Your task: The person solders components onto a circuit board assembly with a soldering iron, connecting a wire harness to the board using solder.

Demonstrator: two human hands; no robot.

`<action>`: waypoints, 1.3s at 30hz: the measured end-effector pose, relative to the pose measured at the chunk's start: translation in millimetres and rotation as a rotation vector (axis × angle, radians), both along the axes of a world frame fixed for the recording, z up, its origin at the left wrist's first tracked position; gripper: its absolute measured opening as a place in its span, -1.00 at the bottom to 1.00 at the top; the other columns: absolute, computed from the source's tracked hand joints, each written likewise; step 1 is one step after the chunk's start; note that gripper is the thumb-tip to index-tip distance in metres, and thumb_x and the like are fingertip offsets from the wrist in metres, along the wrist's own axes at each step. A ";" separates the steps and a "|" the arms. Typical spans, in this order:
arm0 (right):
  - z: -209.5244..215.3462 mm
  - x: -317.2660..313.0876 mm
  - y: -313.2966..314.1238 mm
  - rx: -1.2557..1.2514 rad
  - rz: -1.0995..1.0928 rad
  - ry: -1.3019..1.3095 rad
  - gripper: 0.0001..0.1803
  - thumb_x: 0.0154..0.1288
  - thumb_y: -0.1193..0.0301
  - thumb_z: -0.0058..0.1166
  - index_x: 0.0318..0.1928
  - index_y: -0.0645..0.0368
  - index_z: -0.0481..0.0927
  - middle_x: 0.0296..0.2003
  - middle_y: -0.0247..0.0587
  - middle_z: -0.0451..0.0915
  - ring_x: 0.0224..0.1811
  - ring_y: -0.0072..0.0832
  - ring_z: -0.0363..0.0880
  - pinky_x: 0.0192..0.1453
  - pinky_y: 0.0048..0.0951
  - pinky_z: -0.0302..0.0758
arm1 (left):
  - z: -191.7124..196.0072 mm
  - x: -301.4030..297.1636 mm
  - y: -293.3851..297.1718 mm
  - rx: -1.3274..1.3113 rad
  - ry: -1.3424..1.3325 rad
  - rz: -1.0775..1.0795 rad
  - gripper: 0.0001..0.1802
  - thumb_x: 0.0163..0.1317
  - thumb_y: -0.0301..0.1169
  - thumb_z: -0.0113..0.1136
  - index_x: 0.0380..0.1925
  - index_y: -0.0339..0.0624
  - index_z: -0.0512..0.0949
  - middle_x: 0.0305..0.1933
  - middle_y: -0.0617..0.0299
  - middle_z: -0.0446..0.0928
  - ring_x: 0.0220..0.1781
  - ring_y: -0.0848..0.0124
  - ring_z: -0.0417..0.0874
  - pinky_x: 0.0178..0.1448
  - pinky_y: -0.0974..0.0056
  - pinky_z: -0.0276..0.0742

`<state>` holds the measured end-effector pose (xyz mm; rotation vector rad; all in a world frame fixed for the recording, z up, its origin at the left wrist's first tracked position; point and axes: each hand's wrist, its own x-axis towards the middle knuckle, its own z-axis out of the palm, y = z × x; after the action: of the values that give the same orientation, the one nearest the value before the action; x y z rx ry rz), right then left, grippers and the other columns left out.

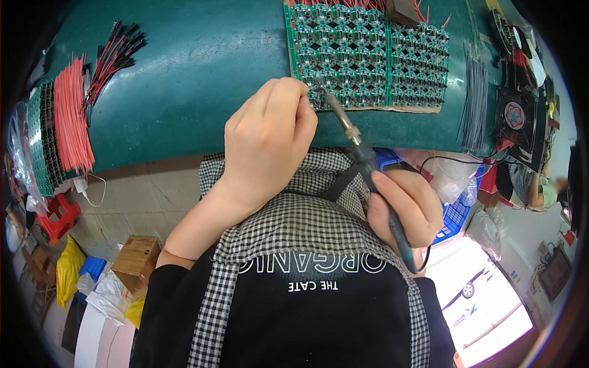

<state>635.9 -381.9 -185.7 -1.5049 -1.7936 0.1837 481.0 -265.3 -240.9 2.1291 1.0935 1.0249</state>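
Observation:
My right hand (408, 208) is wrapped round the dark handle of a soldering iron (351, 130). The iron slants up and left, and its tip reaches the near left corner of a panel of green circuit boards (359, 58). Beside that tip, my left hand (267, 132) is closed in a pinch at the panel's edge. Its fingertips hide whatever lies between them. Small round boards fill the panel in rows, and red wires (350, 2) stick out along its far side. A dark brown block (402, 11) rests on the panel's far part.
Red wires (72, 116), red-and-black leads (113, 58) and more green boards (42, 147) lie on the green mat's left. Grey wires (474, 104) and a black fan (515, 115) are on the right. Below the table edge are a blue crate (455, 214) and a red stool (60, 218). Another person (543, 191) is at far right.

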 end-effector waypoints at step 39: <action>3.3 -1.1 2.3 0.001 -0.028 0.032 -0.75 0.00 0.58 0.22 -0.23 0.37 0.64 -0.48 -0.10 0.59 -0.56 -0.37 0.57 -0.53 -0.51 0.48 | -7.1 -12.4 1.4 0.148 0.093 0.034 -0.84 -0.02 -0.52 0.26 -0.40 -0.13 0.52 -0.53 0.30 0.48 -0.55 0.38 0.53 -0.52 0.32 0.37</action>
<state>634.9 -379.5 -182.5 -1.5173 -1.7469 0.1924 468.6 -263.9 -248.0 2.3036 1.1321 1.0616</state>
